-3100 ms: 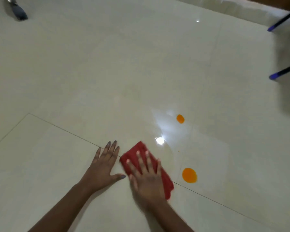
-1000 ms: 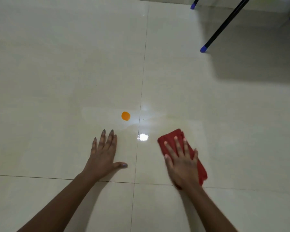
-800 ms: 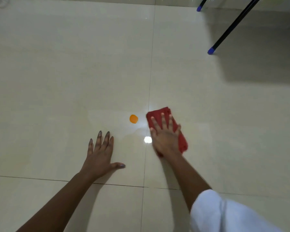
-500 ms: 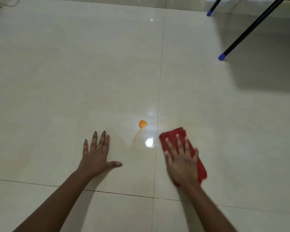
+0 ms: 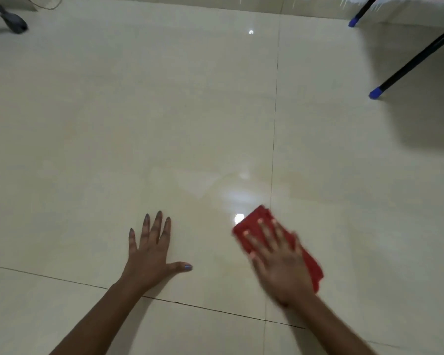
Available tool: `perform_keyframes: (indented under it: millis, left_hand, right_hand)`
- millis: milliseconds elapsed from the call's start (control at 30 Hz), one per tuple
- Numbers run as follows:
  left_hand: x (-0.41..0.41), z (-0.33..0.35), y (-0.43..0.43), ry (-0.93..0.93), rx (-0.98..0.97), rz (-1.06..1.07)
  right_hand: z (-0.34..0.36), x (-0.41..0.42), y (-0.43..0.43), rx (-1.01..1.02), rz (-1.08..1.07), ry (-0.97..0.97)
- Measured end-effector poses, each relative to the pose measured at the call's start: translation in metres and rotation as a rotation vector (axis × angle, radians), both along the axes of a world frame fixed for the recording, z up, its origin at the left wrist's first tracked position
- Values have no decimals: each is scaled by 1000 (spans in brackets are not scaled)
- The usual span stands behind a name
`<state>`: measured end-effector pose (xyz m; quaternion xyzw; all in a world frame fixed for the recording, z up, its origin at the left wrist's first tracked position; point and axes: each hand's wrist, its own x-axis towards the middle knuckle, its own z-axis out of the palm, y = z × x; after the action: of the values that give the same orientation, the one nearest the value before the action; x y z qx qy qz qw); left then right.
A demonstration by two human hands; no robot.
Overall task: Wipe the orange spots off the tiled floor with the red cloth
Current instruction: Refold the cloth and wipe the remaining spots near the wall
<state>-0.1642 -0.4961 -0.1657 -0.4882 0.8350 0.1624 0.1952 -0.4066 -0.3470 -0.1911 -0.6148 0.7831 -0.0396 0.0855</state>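
cloth (image 5: pixel 256 221) under right hand (image 5: pixel 280 265), floor (image 5: pixel 164 111)

Glossy cream tiled floor (image 5: pixel 190 111); red cloth (image 5: pixel 310 265) lower right; blue-tipped black legs (image 5: pixel 376 92) upper right; wet sheen at centre.

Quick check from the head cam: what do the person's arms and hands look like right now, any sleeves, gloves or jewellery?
Both forearms are bare, with no sleeves in view. No gloves, rings or watch visible. The left hand has dark bluish-grey nail polish; the right hand is motion-blurred, its nails looking pale.
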Motion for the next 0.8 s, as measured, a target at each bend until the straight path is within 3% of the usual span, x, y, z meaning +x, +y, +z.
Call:
perform_keyframes:
  millis: [167, 267, 333, 400, 500, 600, 667, 733, 800]
  left_hand:
    - [-4, -2, 1, 68, 19, 43]
    - [-1, -1, -1, 85, 23, 27]
    - [1, 2, -10, 94, 12, 44]
    - [7, 4, -29, 82, -16, 82]
    - [14, 6, -54, 36, 1, 67]
    - [14, 0, -61, 31, 24, 44]
    - [16, -4, -62, 28, 18, 55]
    - [17, -5, -63, 27, -8, 46]
    - [18, -2, -62, 28, -9, 32]
  right_hand:
    - [7, -33, -129, 88, -233, -25]
    - [6, 24, -160, 84, -41, -58]
    - [1, 61, -128, 41, 202, -41]
    - [-3, 62, -87, -35, 296, -49]
    - [-1, 14, -73, 8, 148, 0]
    - [3, -20, -139, 71, -97, 13]
    - [5, -10, -200, 77, -148, -30]
    - [3, 23, -235, 103, -81, -74]
    - [3, 63, -226, 82, 126, -76]
